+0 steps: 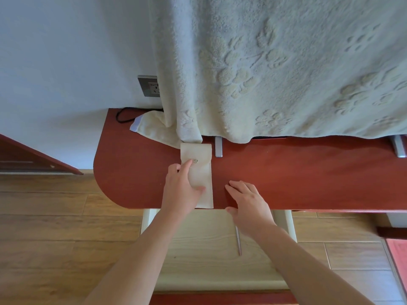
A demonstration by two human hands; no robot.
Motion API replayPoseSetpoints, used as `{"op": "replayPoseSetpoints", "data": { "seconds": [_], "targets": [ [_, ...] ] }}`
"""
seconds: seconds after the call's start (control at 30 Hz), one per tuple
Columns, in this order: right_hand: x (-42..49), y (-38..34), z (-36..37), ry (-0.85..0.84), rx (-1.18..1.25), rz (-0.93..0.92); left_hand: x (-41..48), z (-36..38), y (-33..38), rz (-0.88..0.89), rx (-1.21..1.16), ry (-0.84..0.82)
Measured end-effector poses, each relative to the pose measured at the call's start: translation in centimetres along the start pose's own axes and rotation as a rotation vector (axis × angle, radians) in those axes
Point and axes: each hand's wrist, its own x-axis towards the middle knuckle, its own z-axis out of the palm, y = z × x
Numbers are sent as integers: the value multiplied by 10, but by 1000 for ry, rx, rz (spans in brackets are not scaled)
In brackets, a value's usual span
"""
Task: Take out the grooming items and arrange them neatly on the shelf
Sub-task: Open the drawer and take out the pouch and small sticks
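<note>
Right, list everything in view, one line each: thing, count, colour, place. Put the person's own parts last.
pouch: one, cream, snap-button flap shut, lying flat on the shelf near its front edge
shelf: one, red-brown, against the wall
blanket: one, pale green-white with paw prints, hanging over the shelf's back
wall socket: one, grey, on the wall, partly behind the blanket
cable: one, black, at the shelf's back left corner
metal feet: two, silver, under the blanket's hem
thin metal rod: one, silver, on the pale lower surface
left hand: on the pouch, thumb and fingers around it
right hand: open, flat on the shelf's front edge
</note>
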Motion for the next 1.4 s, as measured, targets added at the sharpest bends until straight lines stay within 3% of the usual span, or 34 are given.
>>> {"op": "replayPoseSetpoints", "data": {
  "seconds": [1.4],
  "targets": [
    [-4, 1, 1, 33, 49, 3, -12, -2, 7, -24, 59, 47]
  ]
}}
